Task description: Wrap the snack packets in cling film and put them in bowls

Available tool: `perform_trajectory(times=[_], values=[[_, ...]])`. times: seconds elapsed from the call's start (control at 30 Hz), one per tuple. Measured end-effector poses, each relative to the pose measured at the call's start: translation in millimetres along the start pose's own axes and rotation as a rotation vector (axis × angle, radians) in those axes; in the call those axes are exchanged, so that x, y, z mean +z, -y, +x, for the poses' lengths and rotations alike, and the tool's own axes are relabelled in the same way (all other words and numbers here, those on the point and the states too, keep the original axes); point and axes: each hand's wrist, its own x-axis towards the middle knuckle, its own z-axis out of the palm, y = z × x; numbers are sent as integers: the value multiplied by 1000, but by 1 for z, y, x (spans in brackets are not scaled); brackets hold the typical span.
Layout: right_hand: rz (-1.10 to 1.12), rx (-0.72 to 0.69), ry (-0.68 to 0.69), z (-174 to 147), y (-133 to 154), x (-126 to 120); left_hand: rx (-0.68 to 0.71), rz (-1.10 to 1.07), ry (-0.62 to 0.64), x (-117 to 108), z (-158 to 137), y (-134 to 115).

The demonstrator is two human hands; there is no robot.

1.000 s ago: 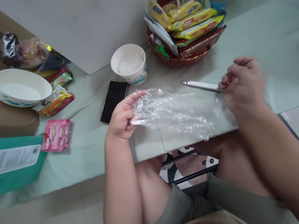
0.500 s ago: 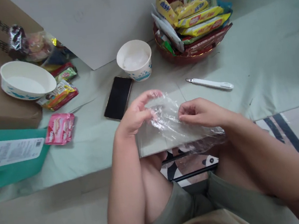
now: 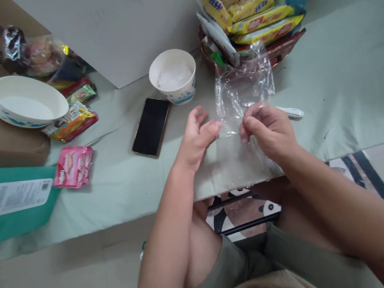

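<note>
A clear plastic bag [image 3: 244,87] is spread out in front of me, its upper end standing up before the snack basket and its lower part trailing to the table edge. My right hand [image 3: 271,130] pinches the bag near its middle, fingers curled in. Just left of the bag is my left hand [image 3: 198,138], fingers apart and thumb stretched toward the bag's edge; whether the thumb touches the film I cannot tell. Behind the right hand lies a white utility knife [image 3: 292,112], partly covered by the hand and bag.
A paper bowl [image 3: 173,78] with something whitish inside stands beyond a black phone [image 3: 150,127]. A red basket [image 3: 281,58] holds several snack packs. On the left are an empty oval paper bowl [image 3: 30,101], pink wafer packs [image 3: 74,166] and a green carton [image 3: 19,228].
The bag, crumpled between both hands before, now extends upward toward the basket. My left hand has come off the film and moved right; my right hand has risen slightly and turned.
</note>
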Motion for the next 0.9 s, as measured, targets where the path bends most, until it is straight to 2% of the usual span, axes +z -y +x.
perform_trajectory(times=[0.07, 0.17, 0.23, 0.3, 0.43, 0.53, 0.6, 0.77, 0.9], values=[[105, -1, 55, -2, 3, -2, -21, -46, 68, 1, 1, 1], [222, 71, 140, -4, 10, -4, -108, -126, 286, 5, -1, 1], [241, 124, 151, -3, 12, -4, -133, -113, 365, 9, -2, 1], [192, 155, 111, -2, 10, -6, -90, -22, 316, 12, -2, 1], [-81, 158, 0, -1, 2, -14, -43, 146, 124, 13, 1, -2], [-188, 183, 76, -2, -3, -19, -31, 198, 35, 10, 4, -4], [-200, 147, 96, -3, -6, -21, -20, 211, 9, 7, 5, -5], [-199, -88, -68, 0, -14, -21, 6, 144, 14, 3, 5, -7], [-127, -128, -81, 5, -22, -23, 60, 130, 47, 3, 3, -8]])
